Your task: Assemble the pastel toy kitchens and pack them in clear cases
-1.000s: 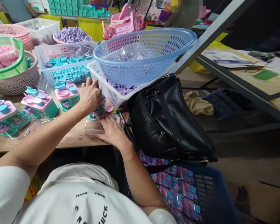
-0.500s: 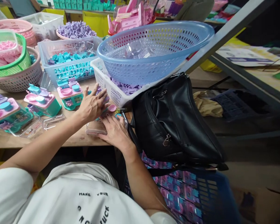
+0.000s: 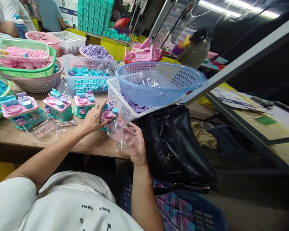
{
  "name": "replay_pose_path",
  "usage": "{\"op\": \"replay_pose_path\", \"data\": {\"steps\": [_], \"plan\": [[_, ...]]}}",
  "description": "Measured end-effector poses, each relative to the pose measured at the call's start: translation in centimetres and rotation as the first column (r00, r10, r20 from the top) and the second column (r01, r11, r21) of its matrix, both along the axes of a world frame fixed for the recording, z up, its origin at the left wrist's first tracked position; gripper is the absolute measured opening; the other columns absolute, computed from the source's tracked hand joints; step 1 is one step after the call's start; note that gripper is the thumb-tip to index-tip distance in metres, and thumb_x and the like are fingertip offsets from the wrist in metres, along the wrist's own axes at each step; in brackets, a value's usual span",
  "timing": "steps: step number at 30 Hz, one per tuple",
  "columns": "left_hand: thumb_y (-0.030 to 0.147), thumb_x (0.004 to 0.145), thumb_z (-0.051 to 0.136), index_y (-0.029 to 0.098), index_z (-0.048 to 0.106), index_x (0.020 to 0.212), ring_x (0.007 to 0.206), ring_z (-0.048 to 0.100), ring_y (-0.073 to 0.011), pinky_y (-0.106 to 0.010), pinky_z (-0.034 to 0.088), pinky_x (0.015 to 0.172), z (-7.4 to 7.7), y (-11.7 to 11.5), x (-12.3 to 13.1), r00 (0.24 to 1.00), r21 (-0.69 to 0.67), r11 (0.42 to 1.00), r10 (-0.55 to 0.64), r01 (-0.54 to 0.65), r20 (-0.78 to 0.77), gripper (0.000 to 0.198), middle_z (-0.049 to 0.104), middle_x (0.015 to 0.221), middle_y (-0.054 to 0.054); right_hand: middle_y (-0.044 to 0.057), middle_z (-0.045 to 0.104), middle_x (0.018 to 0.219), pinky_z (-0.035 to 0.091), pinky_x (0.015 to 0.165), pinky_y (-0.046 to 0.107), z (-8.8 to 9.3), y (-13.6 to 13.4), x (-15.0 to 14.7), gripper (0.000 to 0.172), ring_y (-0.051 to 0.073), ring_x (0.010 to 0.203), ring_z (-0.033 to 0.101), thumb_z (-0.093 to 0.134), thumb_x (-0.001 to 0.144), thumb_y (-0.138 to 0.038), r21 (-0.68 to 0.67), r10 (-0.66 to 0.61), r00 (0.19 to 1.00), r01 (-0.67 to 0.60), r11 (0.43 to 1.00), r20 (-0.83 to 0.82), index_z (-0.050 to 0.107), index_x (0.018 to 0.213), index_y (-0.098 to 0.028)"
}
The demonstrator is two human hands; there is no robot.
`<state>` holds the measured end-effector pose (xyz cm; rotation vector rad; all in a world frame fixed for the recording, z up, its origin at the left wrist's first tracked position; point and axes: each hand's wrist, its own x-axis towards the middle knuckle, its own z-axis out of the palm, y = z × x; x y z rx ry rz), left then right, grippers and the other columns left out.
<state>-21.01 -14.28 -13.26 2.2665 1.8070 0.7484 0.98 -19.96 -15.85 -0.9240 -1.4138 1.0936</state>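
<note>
taking the pink-topped toy on the desk as the middle of the clock. nearest thing is a blue crate low down at 5, partly under the black bag at 4. that bag is my main worry: it crowds the right hand, so an elbow or wrist could snag on it.

right hand has its fingers curled round a clear plastic cover, at 5 and tilted. thin, slick stuff, so i reckon squeezing too hard could flex or crack it, and a loose hold could drop it off the desk's front edge.

left hand is at 9, thumb and finger spread by the toy; can't tell if they're touching. a nudge there might shove the toy into the white basket at 1. beyond, the blue colander at 2 sits tilted, so a bump could tip it.
</note>
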Motion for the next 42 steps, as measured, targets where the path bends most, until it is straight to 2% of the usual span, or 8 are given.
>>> {"op": "replay_pose_path", "data": {"steps": [7,10,15,23,26,29,34,42], "plan": [[0.053,0.093,0.055,0.012,0.039,0.152,0.126,0.048,-0.0378,-0.057,0.041,0.105,1.2,-6.5,2.0,0.964,0.218,0.974,0.0,-0.06,0.266,0.074,0.054,0.136,-0.022,0.01,0.068,0.124,0.059,0.082,0.041,-0.5,0.5,-1.3,0.068,0.026,0.107,0.068,0.053,0.08,-0.082,-0.248,-0.009,0.912,-0.102,0.963,-0.41,0.063,0.12,-0.028],[0.057,0.098,0.046,0.015,0.054,0.14,0.107,0.06,-0.0253,-0.041,0.051,0.093,2.3,-8.7,2.2,0.69,0.099,0.988,-0.154,0.119,0.707,0.06,0.062,0.125,-0.016,0.009,0.061,0.137,0.057,0.096,0.047,0.3,0.4,-1.2,0.074,0.029,0.121,0.063,0.071,0.072,-0.075,-0.066,0.164,0.931,-0.196,0.978,-0.327,0.059,0.13,-0.03],[0.05,0.074,0.082,0.015,0.066,0.105,0.072,0.062,-0.0114,-0.022,0.051,0.062,3.4,-8.2,2.6,0.017,-0.145,0.944,0.147,0.295,0.989,0.05,0.068,0.097,-0.006,0.009,0.043,0.156,0.038,0.118,0.053,2.2,0.1,-1.4,0.085,0.029,0.145,0.042,0.082,0.074,-0.056,0.097,0.236,0.97,-0.24,0.966,0.054,0.044,0.146,-0.032],[0.034,0.089,0.07,0.017,0.059,0.093,0.069,0.057,-0.0079,-0.019,0.051,0.065,3.5,-8.6,6.4,-0.147,0.192,0.978,-0.179,0.081,0.973,0.021,0.057,0.087,-0.001,0.018,0.04,0.154,0.047,0.111,0.052,2.8,-2.7,-5.5,0.106,0.031,0.139,0.05,0.077,0.072,-0.065,-0.009,-0.056,0.997,0.056,0.998,-0.061,0.021,0.154,-0.027],[0.03,0.098,0.056,0.018,0.056,0.098,0.075,0.057,-0.0094,-0.021,0.051,0.069,3.2,-8.9,6.2,-0.077,0.367,0.924,-0.36,0.105,0.93,0.012,0.054,0.094,-0.003,0.015,0.042,0.15,0.044,0.113,0.054,3.1,-2.3,-5.6,0.096,0.029,0.136,0.052,0.077,0.075,-0.056,0.04,-0.144,0.986,0.147,0.988,-0.079,0.026,0.152,-0.029],[0.026,0.1,0.048,0.02,0.054,0.119,0.095,0.059,-0.0153,-0.029,0.054,0.083,1.8,-7.8,3.8,0.184,0.515,0.854,-0.519,0.074,0.835,0.021,0.053,0.11,-0.009,0.011,0.047,0.142,0.046,0.11,0.053,4.0,-0.5,-4.5,0.094,0.028,0.129,0.055,0.08,0.071,-0.048,0.125,-0.105,0.994,0.108,0.986,-0.027,0.032,0.149,-0.032],[0.046,0.085,0.069,0.013,0.038,0.146,0.138,0.04,-0.037,-0.058,0.036,0.115,-3.0,-4.1,-0.8,0.761,0.314,0.949,-0.198,-0.009,0.618,0.076,0.044,0.144,-0.022,0.008,0.037,0.15,0.05,0.105,0.047,4.8,3.3,-2.7,0.09,0.028,0.132,0.052,0.079,0.071,-0.045,0.185,-0.006,0.984,-0.027,0.982,0.18,0.035,0.149,-0.037],[0.052,0.088,0.064,0.014,0.032,0.151,0.13,0.049,-0.0374,-0.058,0.046,0.104,-5.6,-5.7,1.0,0.827,-0.035,0.995,-0.057,0.093,0.559,0.08,0.05,0.139,-0.023,0.013,0.032,0.149,0.059,0.083,0.039,7.7,5.9,-3.1,0.089,0.032,0.134,0.043,0.08,0.068,-0.041,0.201,0.018,0.685,-0.238,0.95,0.728,0.041,0.147,-0.029]]}}
